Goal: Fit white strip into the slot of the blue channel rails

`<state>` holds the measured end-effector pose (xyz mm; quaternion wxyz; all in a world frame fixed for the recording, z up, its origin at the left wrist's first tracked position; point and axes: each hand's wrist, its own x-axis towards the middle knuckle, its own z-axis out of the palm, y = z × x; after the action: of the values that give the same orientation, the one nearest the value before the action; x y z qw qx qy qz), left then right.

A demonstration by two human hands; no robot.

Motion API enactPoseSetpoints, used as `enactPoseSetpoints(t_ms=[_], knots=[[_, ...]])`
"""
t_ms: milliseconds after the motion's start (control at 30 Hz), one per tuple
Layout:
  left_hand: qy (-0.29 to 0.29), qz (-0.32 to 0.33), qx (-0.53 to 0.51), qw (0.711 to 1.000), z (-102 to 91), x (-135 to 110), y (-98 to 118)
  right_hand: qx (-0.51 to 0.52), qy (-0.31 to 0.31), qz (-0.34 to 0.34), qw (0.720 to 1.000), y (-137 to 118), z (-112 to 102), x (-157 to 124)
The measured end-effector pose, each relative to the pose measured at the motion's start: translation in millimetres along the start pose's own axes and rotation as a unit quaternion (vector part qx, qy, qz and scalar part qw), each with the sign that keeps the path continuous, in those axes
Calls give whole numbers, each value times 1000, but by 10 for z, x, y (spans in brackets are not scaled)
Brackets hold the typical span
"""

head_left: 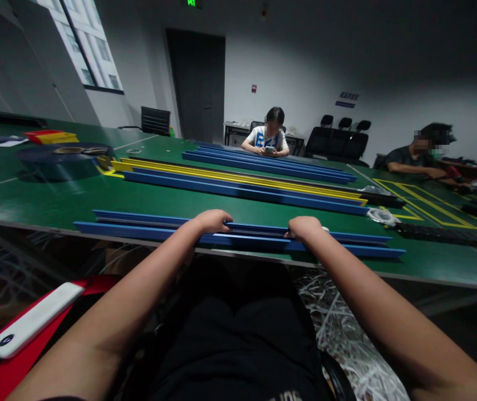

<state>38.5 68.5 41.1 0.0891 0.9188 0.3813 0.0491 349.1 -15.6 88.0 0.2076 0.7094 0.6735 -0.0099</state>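
Note:
Near the front edge of the green table, a long blue plastic profile strip (259, 229) lies left to right. Just in front of it runs a second blue edge (125, 230); I cannot tell whether the two are separate strips or walls of one channel. My left hand (214, 221) is closed over the rear strip left of its middle, fingertips curled and partly hidden. Right of the middle, my right hand (305, 227) grips the same strip, its fingers bent over the edge. A small white bit shows by the right hand's outer side.
Behind lie more blue strips (246, 192), yellow strips (238, 181) and a farther blue bundle (263, 164). A dark blue roll (63, 161) stands left; a clear coil (382, 216) and black chain-like strip (451, 234) lie right. Two people sit beyond. White shreds (347, 323) cover the floor.

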Motion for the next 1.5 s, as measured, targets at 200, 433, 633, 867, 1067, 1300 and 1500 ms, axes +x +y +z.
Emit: enactPoseSetpoints(t_ms=[200, 433, 633, 867, 1067, 1300, 1500], knots=[[-17, -7, 11, 1000, -1, 18, 11, -6, -9, 36, 999, -127, -24, 4], [-69, -4, -13, 998, -41, 128, 133, 2, -26, 69, 997, -201, -7, 83], [-84, -7, 26, 996, 63, 468, 600, 17, -27, 80, 996, -205, 40, 109], [-68, 52, 45, 995, 233, 993, 1284, 35, -2, 96, 995, -182, 64, 57], [-30, 85, 25, 996, 315, 1038, 1329, 44, 48, 85, 994, -157, 115, -25], [34, 128, 48, 990, 328, 908, 1212, 76, -13, 12, 997, 165, 13, -35], [12, 129, 30, 991, 210, 552, 747, 192, -60, -57, 978, 522, -221, -194]])
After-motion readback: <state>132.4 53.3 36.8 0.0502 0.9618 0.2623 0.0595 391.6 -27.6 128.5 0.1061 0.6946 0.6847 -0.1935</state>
